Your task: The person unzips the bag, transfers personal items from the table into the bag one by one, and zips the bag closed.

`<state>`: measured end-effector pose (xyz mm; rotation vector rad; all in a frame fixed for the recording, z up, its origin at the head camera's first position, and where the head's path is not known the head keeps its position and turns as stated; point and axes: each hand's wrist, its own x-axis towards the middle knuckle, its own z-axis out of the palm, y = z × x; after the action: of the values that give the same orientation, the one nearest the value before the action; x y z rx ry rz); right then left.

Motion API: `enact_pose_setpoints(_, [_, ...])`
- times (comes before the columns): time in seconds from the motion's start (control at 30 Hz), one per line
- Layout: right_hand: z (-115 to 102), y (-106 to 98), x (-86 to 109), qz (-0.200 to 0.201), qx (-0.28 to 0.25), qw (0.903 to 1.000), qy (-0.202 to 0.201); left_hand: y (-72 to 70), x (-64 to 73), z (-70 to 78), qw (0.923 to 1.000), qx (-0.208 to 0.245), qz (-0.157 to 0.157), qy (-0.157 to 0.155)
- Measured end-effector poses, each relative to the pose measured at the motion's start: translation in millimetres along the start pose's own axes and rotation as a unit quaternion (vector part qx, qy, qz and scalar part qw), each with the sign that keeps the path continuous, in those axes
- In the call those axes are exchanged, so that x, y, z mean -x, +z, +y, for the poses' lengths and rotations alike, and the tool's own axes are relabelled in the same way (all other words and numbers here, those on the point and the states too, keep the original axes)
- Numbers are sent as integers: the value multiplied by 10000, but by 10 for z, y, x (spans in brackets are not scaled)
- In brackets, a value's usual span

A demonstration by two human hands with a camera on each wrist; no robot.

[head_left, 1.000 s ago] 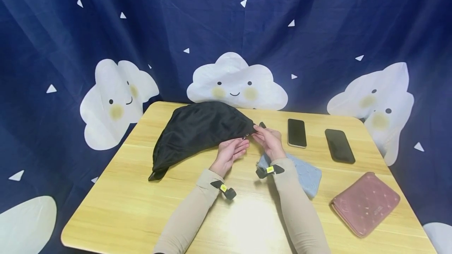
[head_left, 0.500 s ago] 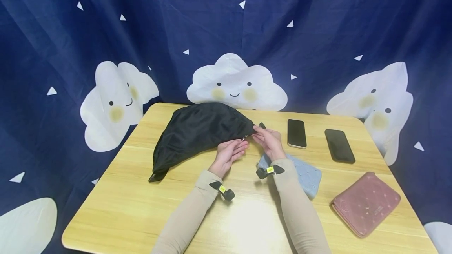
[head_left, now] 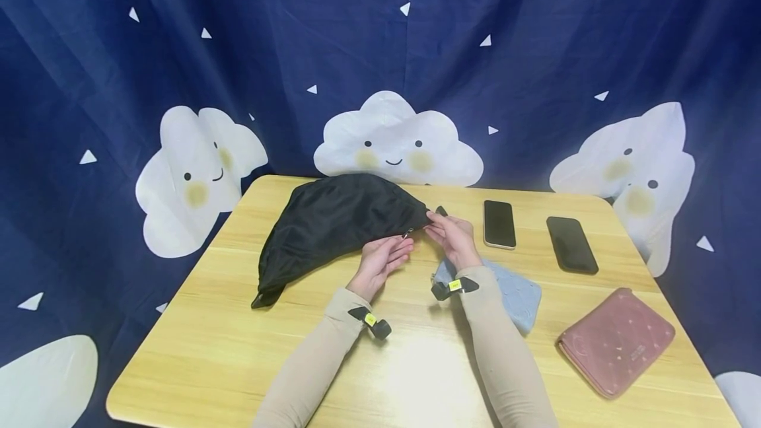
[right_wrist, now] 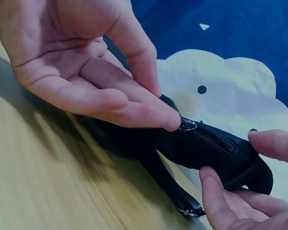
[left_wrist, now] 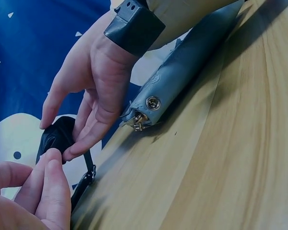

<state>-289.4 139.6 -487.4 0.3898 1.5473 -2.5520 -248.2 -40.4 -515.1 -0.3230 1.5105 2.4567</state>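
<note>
A black crescent-shaped fabric bag [head_left: 341, 213] lies across the table's far left half. At its right end, my left hand [head_left: 383, 259] pinches the metal zipper pull [right_wrist: 187, 125] between thumb and fingers. Black zipper teeth [right_wrist: 220, 140] show between the pull and the bag's tip in the right wrist view. My right hand [head_left: 454, 238] grips that tip, thumb on one side and fingers on the other. A thin black strap with a metal buckle [right_wrist: 189, 212] hangs below the bag. The left wrist view shows both hands close together around the bag's end.
A light blue wallet [head_left: 520, 296] lies partly beneath my right forearm. Two dark-screened phones, a nearer-to-centre phone [head_left: 499, 224] and a farther-right phone [head_left: 572, 245], lie on the wooden table [head_left: 214, 355]. A dusty pink zip case [head_left: 618, 343] rests at the right.
My left hand has shifted slightly left along the bag's edge with the zipper pull. My right hand has stayed at the tip.
</note>
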Motion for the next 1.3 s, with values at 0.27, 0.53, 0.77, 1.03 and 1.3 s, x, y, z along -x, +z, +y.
enact_pose_setpoints(0.27, [-5, -11, 2, -2, -54, 10000, -6, -5, 13, 10, 10000, 19, -23, -45])
enact_pose_setpoints(0.53, [-7, -21, 0, -35, -66, 10000, 44, -25, 27, 12, 10000, 28, 22, -92])
enact_pose_setpoints(0.77, [-13, -30, 1, -12, -97, 9999, 23, -44, 36, 26, 9998, 51, 20, -175])
enact_pose_setpoints(1.03, [-4, -25, -5, -75, -82, 9999, 124, -58, 48, 35, 9998, 6, 48, -195])
enact_pose_setpoints(1.3, [-6, -14, -14, -27, 37, 9999, 113, -78, 50, 34, 9997, 29, -41, -243])
